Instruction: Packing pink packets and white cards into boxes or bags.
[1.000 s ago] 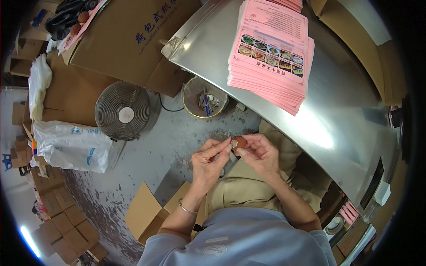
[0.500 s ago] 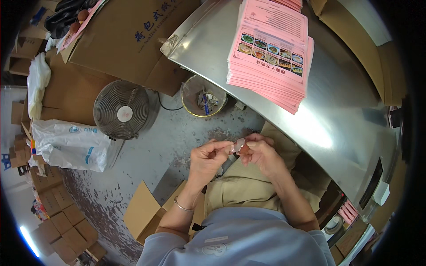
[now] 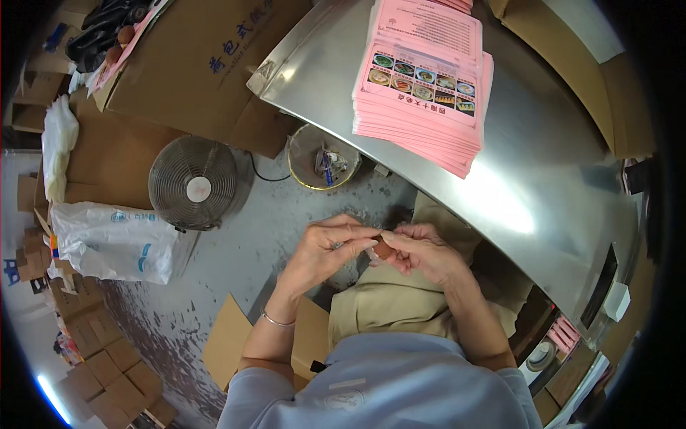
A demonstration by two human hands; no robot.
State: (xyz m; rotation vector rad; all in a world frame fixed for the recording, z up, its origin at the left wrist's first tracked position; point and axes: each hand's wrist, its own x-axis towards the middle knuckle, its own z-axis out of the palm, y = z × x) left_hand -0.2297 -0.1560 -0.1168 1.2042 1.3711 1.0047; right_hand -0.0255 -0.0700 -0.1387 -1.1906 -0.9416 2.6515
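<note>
Above my lap, my right hand [image 3: 429, 256] holds a small lychee [image 3: 383, 249] between thumb and curled fingers. Its reddish-brown shell shows, with a pale, translucent patch at the lower left. My left hand [image 3: 320, 252] comes in from the other side, its thumb and index finger pinched at the fruit's edge. The two hands nearly touch at the fingertips. Exactly what the left fingertips grip is partly hidden. Two similar round brown fruits [image 3: 126, 35] lie on pink paper at the far upper left, next to black plastic bags.
A steel table [image 3: 564, 193] at the right carries a stack of pink printed sheets [image 3: 421, 107]. A waste bin [image 3: 304, 154], a round fan [image 3: 171, 171] and a white plastic bag [image 3: 107, 236] stand to the left. An open carton [image 3: 225, 343] sits by my left forearm.
My left fingers have shifted over the top of the lychee, and my right hand has turned it. More brown shell and less pale flesh shows now. The view has shifted slightly.
</note>
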